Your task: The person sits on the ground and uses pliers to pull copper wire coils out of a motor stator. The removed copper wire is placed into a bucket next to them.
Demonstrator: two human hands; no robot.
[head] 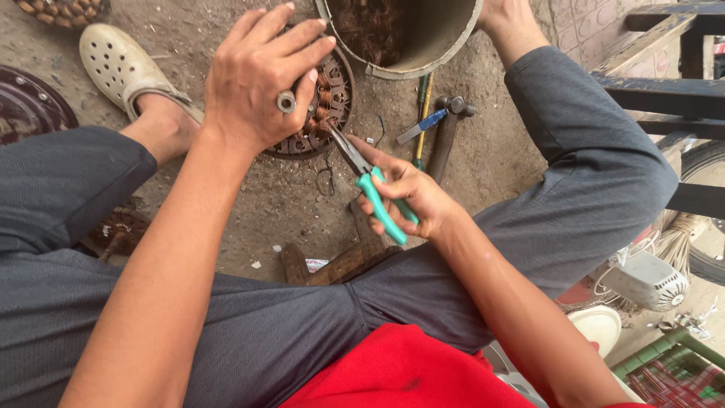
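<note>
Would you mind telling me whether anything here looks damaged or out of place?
Yes: the round motor stator under the left hand has copper windings bunched unevenly where the right hand works green-handled pliers. A hammer and screwdrivers lie loose on the dirt.

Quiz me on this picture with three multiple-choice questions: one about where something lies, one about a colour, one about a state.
1. Where does the hammer lie?
A. on the ground right of the round motor part
B. in the bucket
C. on the person's lap

2. What colour are the grips of the pliers?
A. red
B. green
C. yellow

3. What is the left hand doing?
A. hanging free
B. lying flat on the ground
C. gripping the motor part

Answers: 1 A, it rests on the dirt beside a blue-handled tool. 2 B, teal-green handles show in the right hand. 3 C, its fingers close over the part.
</note>
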